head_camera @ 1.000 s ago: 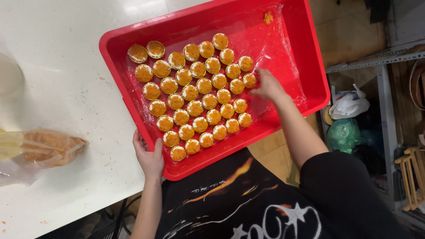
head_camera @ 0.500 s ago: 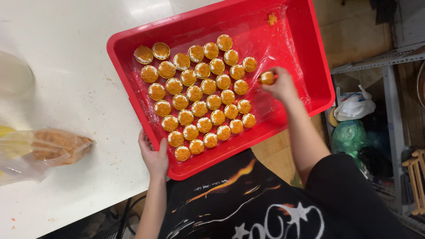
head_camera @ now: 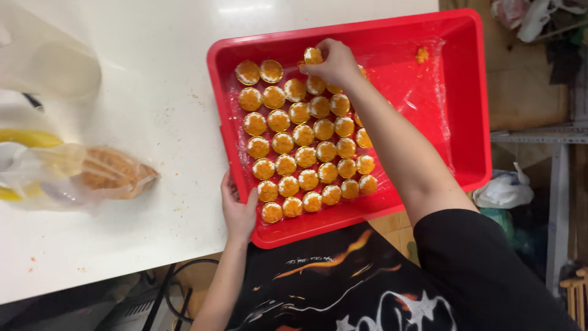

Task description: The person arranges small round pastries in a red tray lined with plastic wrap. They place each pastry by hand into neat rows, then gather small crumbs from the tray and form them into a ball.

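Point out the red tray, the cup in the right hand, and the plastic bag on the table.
Red tray [head_camera: 474, 92]: head view, bare right wall.
Cup [head_camera: 313, 56]: head view, its orange top, held by right hand [head_camera: 334, 63].
Plastic bag [head_camera: 110, 175]: head view, brown contents at its middle.

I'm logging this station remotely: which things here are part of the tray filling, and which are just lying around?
In the job:
- red tray, lined with clear film
- rows of small orange-filled cups
- single cup pinched in the right hand
- left hand steadying the tray's near corner

Lying about:
- clear bag of crumbs on the white table
- yellow object
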{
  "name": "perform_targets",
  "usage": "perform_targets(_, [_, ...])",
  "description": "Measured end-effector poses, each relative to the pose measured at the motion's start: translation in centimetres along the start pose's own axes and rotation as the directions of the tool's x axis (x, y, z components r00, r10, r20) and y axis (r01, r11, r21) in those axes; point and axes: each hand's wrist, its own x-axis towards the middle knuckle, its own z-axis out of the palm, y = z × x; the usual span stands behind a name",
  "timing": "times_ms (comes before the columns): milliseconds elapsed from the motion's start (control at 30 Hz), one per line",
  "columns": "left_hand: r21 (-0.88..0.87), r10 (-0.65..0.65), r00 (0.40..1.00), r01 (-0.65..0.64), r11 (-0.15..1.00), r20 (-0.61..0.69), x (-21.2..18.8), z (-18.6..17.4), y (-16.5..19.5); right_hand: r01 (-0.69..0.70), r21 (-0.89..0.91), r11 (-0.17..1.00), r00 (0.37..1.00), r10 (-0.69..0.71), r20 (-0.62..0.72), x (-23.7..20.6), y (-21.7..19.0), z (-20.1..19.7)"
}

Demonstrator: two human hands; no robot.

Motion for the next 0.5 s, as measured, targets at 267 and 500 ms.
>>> perform_targets(267, [0.006,0.039,0.999,-0.039,0.999,0.012,-0.1,0.3,-0.2,-0.103,-0.374,0.922,0.994,0.107,-0.011,0.5,-2.7,2.5])
perform_targets(500, [0.003,-0.024,1.0,0.024,1.0,0.009,-0.3,0.4,0.4,-0.11,-0.44,0.891,0.991,0.132,0.021,0.6,-3.8,2.6])
